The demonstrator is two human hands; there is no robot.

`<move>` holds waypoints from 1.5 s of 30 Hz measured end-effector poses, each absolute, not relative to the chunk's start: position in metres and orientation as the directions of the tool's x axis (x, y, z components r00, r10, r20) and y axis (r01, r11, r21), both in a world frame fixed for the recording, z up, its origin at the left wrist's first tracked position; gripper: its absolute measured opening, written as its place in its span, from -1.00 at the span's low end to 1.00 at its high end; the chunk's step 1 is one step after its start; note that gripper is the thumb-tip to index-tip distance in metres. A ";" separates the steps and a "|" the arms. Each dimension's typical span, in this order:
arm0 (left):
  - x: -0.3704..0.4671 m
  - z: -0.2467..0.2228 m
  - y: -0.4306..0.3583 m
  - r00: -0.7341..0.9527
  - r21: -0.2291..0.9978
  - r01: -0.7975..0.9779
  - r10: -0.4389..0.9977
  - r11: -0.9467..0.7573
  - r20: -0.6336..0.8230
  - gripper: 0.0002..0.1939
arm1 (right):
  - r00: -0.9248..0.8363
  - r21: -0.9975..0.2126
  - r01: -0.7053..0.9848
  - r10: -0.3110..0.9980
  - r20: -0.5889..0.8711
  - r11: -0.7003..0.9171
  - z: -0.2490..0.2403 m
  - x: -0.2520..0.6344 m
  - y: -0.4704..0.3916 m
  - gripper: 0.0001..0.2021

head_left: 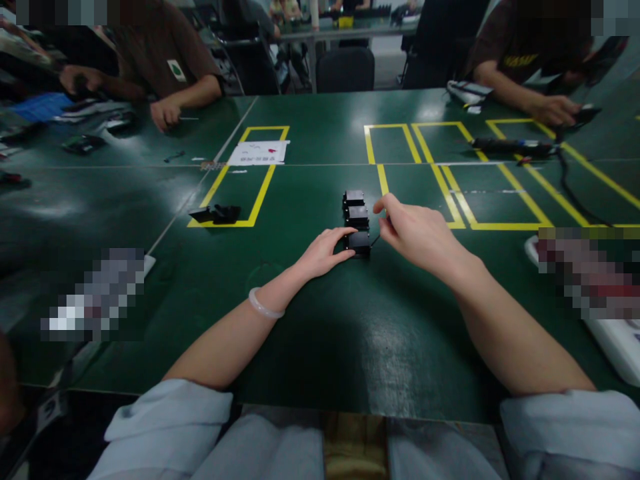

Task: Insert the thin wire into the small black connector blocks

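At frame centre, the left hand [323, 255] pinches the nearest black box [359, 244]. The right hand [420, 233] curls beside it, grip unclear.

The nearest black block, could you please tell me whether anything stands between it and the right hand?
Only a thin dark piece shows between the right hand and the nearest black block; I cannot identify it.

No words can be read with certainty. A white sheet [257, 153] on the table [305, 333] carries a line of dark characters and a red mark, too small to make out. Yellow lettering [520, 61] on one co-worker's dark shirt is blurred; another's sleeve bears a white patch [176, 71] with a green sign.
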State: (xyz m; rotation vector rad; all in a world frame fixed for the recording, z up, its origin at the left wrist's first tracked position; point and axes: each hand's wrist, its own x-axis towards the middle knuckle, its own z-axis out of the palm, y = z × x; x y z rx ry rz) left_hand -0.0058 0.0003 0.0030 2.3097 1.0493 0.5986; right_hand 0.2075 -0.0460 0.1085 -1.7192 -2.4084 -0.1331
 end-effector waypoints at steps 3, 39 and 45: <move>-0.006 0.003 0.000 0.601 0.625 0.542 0.779 -0.562 0.178 -0.52 | -0.307 -0.032 0.947 0.933 0.188 0.318 0.109 0.207 -0.046 -0.69; -0.006 0.001 0.001 0.606 0.615 0.555 0.779 -0.560 0.162 -0.50 | -0.287 -0.003 0.957 0.946 0.149 0.291 0.116 0.205 -0.047 -0.65; -0.006 0.003 0.001 0.607 0.618 0.548 0.777 -0.563 0.169 -0.51 | -0.310 -0.065 0.943 0.931 0.191 0.327 0.112 0.206 -0.048 -0.68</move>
